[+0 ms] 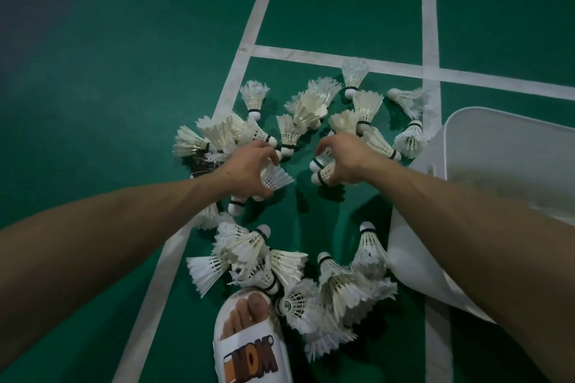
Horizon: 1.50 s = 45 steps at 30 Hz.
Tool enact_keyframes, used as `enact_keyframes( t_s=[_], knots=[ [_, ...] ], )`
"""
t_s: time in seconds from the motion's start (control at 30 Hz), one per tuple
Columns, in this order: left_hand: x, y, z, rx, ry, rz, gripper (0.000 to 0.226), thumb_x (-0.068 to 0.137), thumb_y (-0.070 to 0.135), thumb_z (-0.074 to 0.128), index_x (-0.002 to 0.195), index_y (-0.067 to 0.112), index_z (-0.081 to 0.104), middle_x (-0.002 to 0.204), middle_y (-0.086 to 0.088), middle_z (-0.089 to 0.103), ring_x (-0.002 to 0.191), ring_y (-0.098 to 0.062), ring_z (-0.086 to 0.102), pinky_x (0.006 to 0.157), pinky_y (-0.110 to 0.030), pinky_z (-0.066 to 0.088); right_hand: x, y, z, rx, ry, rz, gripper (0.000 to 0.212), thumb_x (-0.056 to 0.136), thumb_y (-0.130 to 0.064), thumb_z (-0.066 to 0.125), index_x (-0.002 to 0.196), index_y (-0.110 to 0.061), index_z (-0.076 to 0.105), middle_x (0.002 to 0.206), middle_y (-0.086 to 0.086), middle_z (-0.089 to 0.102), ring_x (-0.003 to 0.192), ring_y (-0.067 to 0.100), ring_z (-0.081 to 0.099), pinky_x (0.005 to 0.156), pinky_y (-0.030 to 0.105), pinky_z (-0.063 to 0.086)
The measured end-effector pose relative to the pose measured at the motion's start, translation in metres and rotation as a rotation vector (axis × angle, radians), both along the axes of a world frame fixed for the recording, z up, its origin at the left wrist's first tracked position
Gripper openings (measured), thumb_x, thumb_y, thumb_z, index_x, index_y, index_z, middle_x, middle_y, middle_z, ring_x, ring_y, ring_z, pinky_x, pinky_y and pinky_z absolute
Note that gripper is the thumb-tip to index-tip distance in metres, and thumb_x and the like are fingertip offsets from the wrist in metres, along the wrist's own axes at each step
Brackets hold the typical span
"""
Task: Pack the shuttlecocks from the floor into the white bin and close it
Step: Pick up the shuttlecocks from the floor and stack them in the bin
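Under the left hand (249, 168), shuttlecocks (275, 180) partly out of sight

One cam only, head-mounted wide-angle

Looks steeply down at the floor (93, 87) from close up; left hand (252, 171) and right hand (345, 162) reach in from the bottom corners, shuttlecocks (311, 106) mid-frame, white bin (497, 149) cut by the right edge.

The green floor (93, 78) carries scattered shuttlecocks (253, 97) and the white bin (504, 152).
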<state>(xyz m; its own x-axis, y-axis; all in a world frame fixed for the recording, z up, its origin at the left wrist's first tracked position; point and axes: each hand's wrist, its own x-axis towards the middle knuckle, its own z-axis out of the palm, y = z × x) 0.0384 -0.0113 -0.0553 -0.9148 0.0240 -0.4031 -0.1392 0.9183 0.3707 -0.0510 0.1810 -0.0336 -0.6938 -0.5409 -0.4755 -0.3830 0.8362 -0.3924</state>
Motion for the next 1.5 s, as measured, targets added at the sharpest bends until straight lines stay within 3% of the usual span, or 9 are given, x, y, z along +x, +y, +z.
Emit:
enact_keyframes(
  t_s=[0.17,0.43,0.6,0.7,0.87,1.0,1.13,1.33,1.5],
  knots=[
    [-0.009,0.011,0.025,0.045,0.023,-0.012,0.055,0.069,0.020,0.082,0.116,0.022,0.054,0.126,0.000,0.054,0.108,-0.013,0.049,0.092,-0.025,0.039,-0.003,0.005,0.039,-0.248,-0.077,-0.105,0.064,0.068,-0.009,0.084,0.125,-0.022,0.057,0.139,0.008,0.049,0.109,0.024,0.054,0.079,0.029,0.051],
    [-0.037,0.047,0.110,0.181,0.172,0.017,0.060,0.069,0.021,0.083,0.121,0.021,0.053,0.128,-0.003,0.056,0.105,-0.016,0.052,0.084,-0.025,0.039,-0.001,0.067,0.132,-0.464,0.055,-0.228,0.065,0.063,-0.014,0.088,0.120,-0.029,0.060,0.127,-0.003,0.055,0.112,0.013,0.051,0.094,0.030,0.043],
    [-0.050,0.076,0.144,0.060,0.053,-0.122,0.064,0.069,0.021,0.083,0.126,0.019,0.052,0.123,-0.003,0.054,0.101,-0.018,0.052,0.083,-0.028,0.038,0.011,0.134,0.158,-0.512,0.120,-0.371,0.063,0.063,-0.012,0.088,0.118,-0.030,0.062,0.114,0.000,0.060,0.081,0.017,0.062,0.057,0.031,0.055],
    [-0.047,0.082,0.145,-0.042,-0.007,-0.150,0.066,0.069,0.023,0.084,0.126,0.017,0.052,0.126,-0.007,0.055,0.100,-0.019,0.052,0.080,-0.026,0.037,0.019,0.166,0.154,-0.526,0.135,-0.437,0.063,0.062,-0.009,0.089,0.115,-0.029,0.063,0.112,0.002,0.062,0.086,0.021,0.064,0.068,0.040,0.057],
    [-0.044,0.112,0.165,0.135,0.054,-0.087,0.063,0.069,0.013,0.082,0.125,0.016,0.053,0.115,-0.003,0.058,0.077,-0.011,0.056,0.058,-0.020,0.042,0.028,0.202,0.132,-0.493,0.083,-0.467,0.065,0.062,-0.006,0.088,0.118,-0.026,0.063,0.108,-0.003,0.062,0.097,0.012,0.059,0.065,0.014,0.043],
    [-0.055,0.146,0.182,0.262,0.173,-0.087,0.067,0.065,0.013,0.084,0.125,0.018,0.054,0.117,-0.005,0.061,0.092,-0.022,0.063,0.080,-0.034,0.055,0.026,0.219,0.109,-0.442,0.046,-0.476,0.063,0.061,-0.006,0.088,0.117,-0.025,0.064,0.104,-0.002,0.063,0.096,0.013,0.061,0.068,0.015,0.043],
    [-0.058,0.162,0.171,0.239,0.178,-0.155,0.064,0.064,0.017,0.086,0.120,0.019,0.056,0.109,-0.001,0.063,0.082,-0.011,0.062,0.074,-0.028,0.055,0.024,0.218,0.086,-0.338,0.019,-0.411,0.063,0.065,-0.008,0.087,0.121,-0.023,0.063,0.106,-0.004,0.063,0.096,0.012,0.061,0.067,0.009,0.041],
    [-0.073,0.147,0.139,0.281,0.139,-0.073,0.064,0.064,0.016,0.086,0.120,0.019,0.056,0.120,-0.004,0.061,0.095,-0.018,0.063,0.070,-0.018,0.047,0.014,0.196,0.051,-0.274,0.010,-0.363,0.060,0.068,-0.012,0.085,0.122,-0.022,0.062,0.105,-0.005,0.061,0.098,0.018,0.063,0.076,0.023,0.046],
    [-0.080,0.128,0.119,0.259,0.099,-0.033,0.062,0.066,0.019,0.085,0.121,0.018,0.056,0.126,-0.005,0.058,0.100,-0.020,0.059,0.088,-0.032,0.042,0.013,0.179,0.031,-0.281,0.015,-0.373,0.065,0.072,-0.010,0.081,0.129,-0.024,0.053,0.115,-0.004,0.059,0.098,0.019,0.059,0.074,0.028,0.051]
  ],
)
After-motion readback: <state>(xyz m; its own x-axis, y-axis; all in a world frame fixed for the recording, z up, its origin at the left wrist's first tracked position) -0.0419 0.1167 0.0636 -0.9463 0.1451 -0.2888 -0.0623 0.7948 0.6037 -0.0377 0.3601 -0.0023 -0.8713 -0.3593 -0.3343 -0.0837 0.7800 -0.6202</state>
